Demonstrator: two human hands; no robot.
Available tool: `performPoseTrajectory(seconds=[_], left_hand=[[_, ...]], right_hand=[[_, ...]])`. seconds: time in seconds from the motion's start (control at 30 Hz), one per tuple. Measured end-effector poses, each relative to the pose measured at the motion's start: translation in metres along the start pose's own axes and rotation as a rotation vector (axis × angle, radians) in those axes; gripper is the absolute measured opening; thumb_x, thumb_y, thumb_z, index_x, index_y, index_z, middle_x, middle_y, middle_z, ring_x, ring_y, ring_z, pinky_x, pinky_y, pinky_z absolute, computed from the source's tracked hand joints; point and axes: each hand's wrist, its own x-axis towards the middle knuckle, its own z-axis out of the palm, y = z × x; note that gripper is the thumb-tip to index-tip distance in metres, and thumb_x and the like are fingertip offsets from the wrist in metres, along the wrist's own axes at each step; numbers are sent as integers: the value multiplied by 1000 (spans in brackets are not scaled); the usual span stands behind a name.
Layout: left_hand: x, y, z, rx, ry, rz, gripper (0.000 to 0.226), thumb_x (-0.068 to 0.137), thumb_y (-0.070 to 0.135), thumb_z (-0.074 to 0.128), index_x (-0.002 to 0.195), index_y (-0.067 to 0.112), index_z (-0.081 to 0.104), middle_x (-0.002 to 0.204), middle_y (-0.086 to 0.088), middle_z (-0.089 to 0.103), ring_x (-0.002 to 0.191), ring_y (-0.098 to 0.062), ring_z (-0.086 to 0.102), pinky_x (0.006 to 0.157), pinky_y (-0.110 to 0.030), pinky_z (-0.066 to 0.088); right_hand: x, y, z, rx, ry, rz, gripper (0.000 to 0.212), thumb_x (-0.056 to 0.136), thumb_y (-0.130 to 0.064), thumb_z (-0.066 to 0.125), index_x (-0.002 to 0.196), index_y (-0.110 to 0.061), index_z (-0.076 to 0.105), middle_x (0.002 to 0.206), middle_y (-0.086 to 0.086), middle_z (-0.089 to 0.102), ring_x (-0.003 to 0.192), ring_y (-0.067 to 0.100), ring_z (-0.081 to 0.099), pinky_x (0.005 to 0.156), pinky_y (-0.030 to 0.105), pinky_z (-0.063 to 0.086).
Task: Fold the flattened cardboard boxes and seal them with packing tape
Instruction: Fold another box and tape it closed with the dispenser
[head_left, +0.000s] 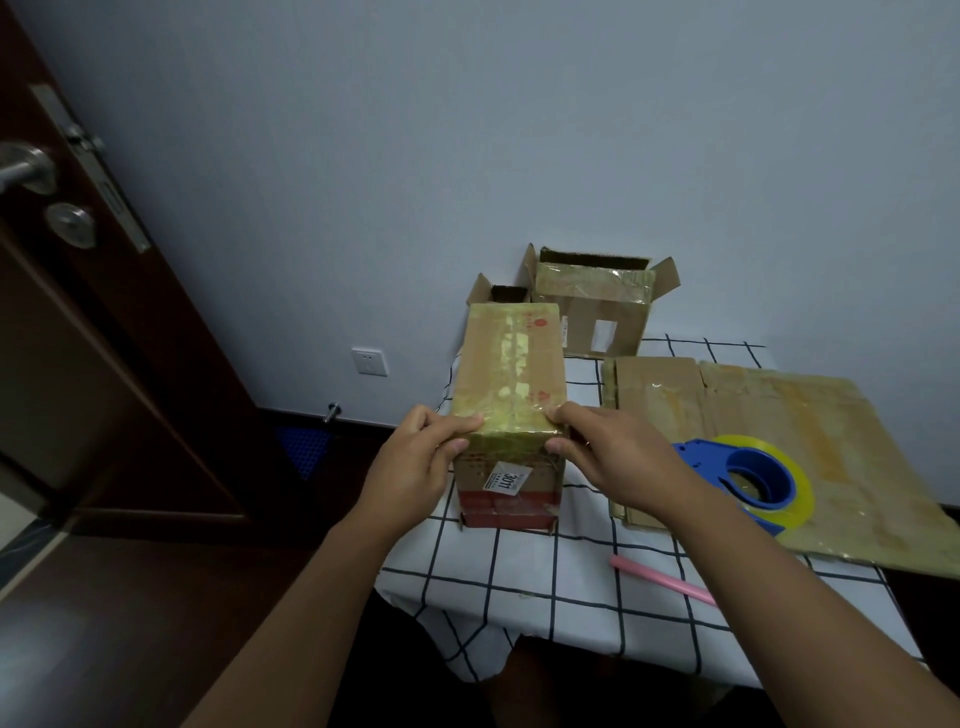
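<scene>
Your 2 forearms reach in from the bottom edge and meet at the near top edge of a closed cardboard box (509, 374) that stands on the checked tablecloth (545, 582). Your left hand (415, 457) grips the box's near left corner, fingers curled over the top face and thumb pressed on the front face below. Your right hand (597, 447) grips the near right corner the same way, fingers on top and thumb on the front. Yellowish tape covers the top of the box and runs down over the near edge between your hands. Below it on the front face sits a white label (508, 478) printed 3011, with a red band at the bottom of that face.

Right of the box, 1 flattened cardboard sheet (779, 431) lies on the cloth, and a blue tape dispenser (748, 478) loaded with a yellowish roll rests on it, near your right wrist. A pink stick (660, 578) lies on the cloth closer to you, partly hidden by your right forearm. Behind the held box, against the wall (467, 130), stand 2 open boxes: a larger one (592, 312) with flaps up, and a smaller one (493, 292) mostly hidden by the box you hold. A dark door (78, 312) with a metal handle fills the left side
</scene>
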Motion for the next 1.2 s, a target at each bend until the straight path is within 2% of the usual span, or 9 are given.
performPoseTrajectory(seconds=[0.1,0.27,0.4,0.63,0.83,1.0,1.2], left_hand=[[1,1,3,7,15,-3,33,96,11,58,123,28,67,88,15,43,85,5,49,71,-9,39],[2,0,-3,-23,-63,-39,34,98,17,56,127,34,62,91,13,44,88,4,47,74,-9,38],[1,1,4,0,16,-23,33,97,12,57,123,29,66,89,13,44,88,3,49,72,-6,39],[1,2,-5,-51,-67,-30,36,97,17,58,124,40,59,92,12,44,90,8,48,76,-3,37],[-1,3,2,-26,2,-22,35,95,9,59,125,27,65,89,12,44,88,7,48,73,-3,37],[0,3,-3,-48,-64,-36,37,97,14,58,127,35,60,91,13,43,91,11,47,76,-1,36],[-3,2,6,-25,10,-18,35,97,11,57,126,28,65,90,15,43,89,2,49,73,-11,41]], right_hand=[[-1,-1,2,31,24,1,33,100,-37,52,125,-16,56,99,-1,66,78,17,52,63,30,35],[-2,3,-5,18,-60,3,37,102,-37,49,134,-20,52,108,-1,66,90,20,58,73,37,48],[-2,1,-2,12,-16,-12,33,102,-34,48,130,-19,54,105,0,66,87,22,59,71,37,48],[-3,2,-3,2,-38,3,37,100,-39,51,132,-20,52,109,-1,66,91,22,60,70,34,46],[-4,1,5,9,23,-7,33,101,-34,52,130,-19,54,109,0,67,89,22,61,65,30,37],[-3,0,-1,9,-30,34,37,102,-38,49,134,-22,51,116,-4,64,96,20,59,68,29,36],[-4,0,4,-17,-31,35,34,104,-34,44,134,-20,51,116,0,65,92,21,60,67,30,38]])
